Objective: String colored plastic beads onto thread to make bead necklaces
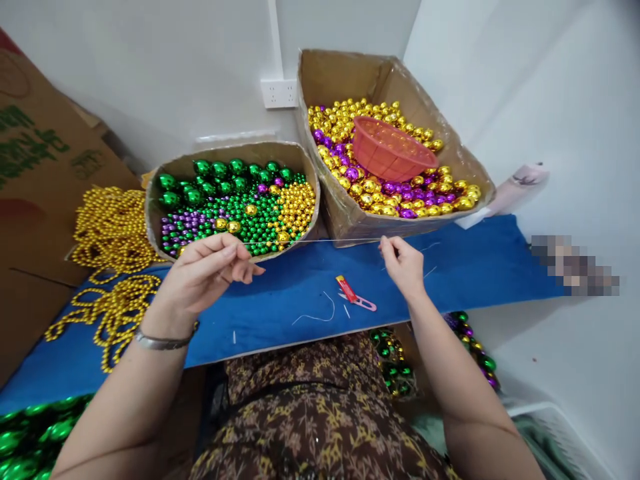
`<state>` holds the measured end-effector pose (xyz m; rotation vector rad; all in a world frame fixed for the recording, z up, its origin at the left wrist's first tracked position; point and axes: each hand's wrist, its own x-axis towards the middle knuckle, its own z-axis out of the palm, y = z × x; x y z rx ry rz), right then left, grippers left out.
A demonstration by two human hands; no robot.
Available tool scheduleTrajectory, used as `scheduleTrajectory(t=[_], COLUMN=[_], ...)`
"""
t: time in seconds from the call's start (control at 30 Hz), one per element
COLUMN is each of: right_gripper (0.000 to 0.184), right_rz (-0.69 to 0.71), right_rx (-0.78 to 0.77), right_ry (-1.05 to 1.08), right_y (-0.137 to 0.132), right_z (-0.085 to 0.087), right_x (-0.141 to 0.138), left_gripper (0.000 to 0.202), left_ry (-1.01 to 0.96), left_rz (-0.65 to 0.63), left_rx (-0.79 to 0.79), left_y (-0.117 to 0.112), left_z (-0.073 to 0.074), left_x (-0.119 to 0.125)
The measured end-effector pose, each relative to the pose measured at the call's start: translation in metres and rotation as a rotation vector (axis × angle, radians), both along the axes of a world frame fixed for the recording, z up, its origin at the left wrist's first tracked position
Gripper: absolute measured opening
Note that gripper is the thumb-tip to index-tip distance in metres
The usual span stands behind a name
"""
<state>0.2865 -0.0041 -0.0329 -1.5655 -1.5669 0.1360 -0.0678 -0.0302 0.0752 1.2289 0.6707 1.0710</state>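
Note:
A thin white thread [320, 241] is stretched taut between my two hands above the blue mat [280, 300]. My left hand [207, 270] pinches one end with thumb and fingers closed, just in front of the box of green, gold and purple beads [235, 200]. My right hand [403, 263] pinches the other end, in front of the larger box of gold and purple balls [400, 193]. A red and pink thread snipper [355, 294] lies on the mat between my hands.
An orange plastic basket [393, 150] sits in the larger box. Gold bead strings [113, 267] pile at the left. Loose thread scraps [317, 313] lie on the mat. Green beads [25, 440] lie at the lower left, more beaded strands [470, 347] under the mat's right side.

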Motion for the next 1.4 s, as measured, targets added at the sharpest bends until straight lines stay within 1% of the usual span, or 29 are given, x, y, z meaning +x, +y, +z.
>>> scheduleTrajectory(t=[0.13, 0.23, 0.33, 0.4, 0.43, 0.47, 0.5, 0.6, 0.63, 0.67, 0.8, 0.9, 0.97, 1.03, 1.07, 1.13, 1.2, 1.23, 1.27, 1.3, 1.33, 1.37, 1.4], right_gripper=[0.043, 0.045, 0.043, 0.034, 0.035, 0.039, 0.041, 0.032, 0.030, 0.029, 0.030, 0.026, 0.023, 0.022, 0.021, 0.019, 0.018, 0.018, 0.018, 0.017, 0.016, 0.016, 0.018], right_rz=[-0.021, -0.045, -0.097, -0.146, -0.153, -0.127, -0.063, 0.248, 0.319, 0.354, 0.347, 0.365, 0.381, 0.402, 0.421, 0.493, 0.571, 0.567, 0.532, 0.476, 0.428, 0.398, 0.394], right_rx=[-0.045, -0.083, -0.215, -0.340, -0.392, -0.431, -0.460, -0.544, -0.584, -0.627, -0.756, -0.790, -0.798, -0.802, -0.800, -0.782, -0.796, -0.818, -0.839, -0.841, -0.818, -0.771, -0.702], right_ry=[-0.019, -0.098, -0.251, -0.382, -0.445, -0.499, -0.540, -0.588, -0.595, -0.609, -0.700, -0.719, -0.714, -0.712, -0.709, -0.693, -0.689, -0.698, -0.724, -0.753, -0.766, -0.754, -0.712], right_y=[-0.001, 0.000, 0.001, -0.002, -0.006, -0.011, -0.017, -0.038, -0.043, -0.047, -0.051, -0.048, -0.049, -0.055, -0.060, -0.074, -0.088, -0.094, -0.099, -0.103, -0.104, -0.105, -0.103], right_z=[-0.008, -0.011, -0.018, -0.023, -0.026, -0.029, -0.032, -0.040, -0.043, -0.045, -0.053, -0.055, -0.051, -0.043, -0.038, -0.026, -0.015, -0.011, -0.007, -0.003, -0.001, 0.001, 0.002], right_x=[0.003, 0.007, 0.010, 0.007, 0.004, -0.001, -0.008, -0.034, -0.043, -0.052, -0.081, -0.096, -0.099, -0.090, -0.080, -0.050, -0.013, 0.004, 0.018, 0.026, 0.029, 0.025, 0.014], left_gripper=[0.012, 0.015, 0.019, 0.022, 0.023, 0.024, 0.026, 0.028, 0.028, 0.027, 0.024, 0.023, 0.022, 0.020, 0.020, 0.018, 0.016, 0.015, 0.014, 0.013, 0.011, 0.010, 0.010], left_ry=[0.026, 0.089, 0.226, 0.301, 0.311, 0.302, 0.279, 0.181, 0.153, 0.128, 0.083, 0.069, 0.057, 0.045, 0.036, 0.010, -0.022, -0.040, -0.059, -0.080, -0.102, -0.124, -0.144], left_rz=[0.055, 0.090, 0.119, 0.122, 0.123, 0.122, 0.123, 0.134, 0.137, 0.140, 0.145, 0.126, 0.122, 0.139, 0.148, 0.169, 0.206, 0.233, 0.264, 0.296, 0.325, 0.349, 0.365], left_rx=[0.020, 0.003, -0.027, -0.099, -0.153, -0.215, -0.279, -0.431, -0.463, -0.485, -0.515, -0.547, -0.570, -0.586, -0.593, -0.616, -0.649, -0.668, -0.685, -0.696, -0.701, -0.701, -0.697], left_y=[-0.004, -0.007, -0.009, -0.008, -0.007, -0.006, -0.005, 0.000, 0.001, 0.001, 0.001, -0.001, -0.002, -0.004, -0.005, -0.008, -0.010, -0.010, -0.011, -0.011, -0.011, -0.011, -0.011], left_z=[0.000, -0.007, -0.026, -0.044, -0.053, -0.062, -0.071, -0.091, -0.096, -0.100, -0.110, -0.114, -0.116, -0.120, -0.122, -0.128, -0.136, -0.139, -0.142, -0.144, -0.146, -0.146, -0.146], left_x=[-0.005, -0.004, 0.003, 0.013, 0.018, 0.023, 0.028, 0.040, 0.042, 0.044, 0.050, 0.051, 0.051, 0.050, 0.049, 0.045, 0.039, 0.036, 0.033, 0.031, 0.030, 0.029, 0.030])
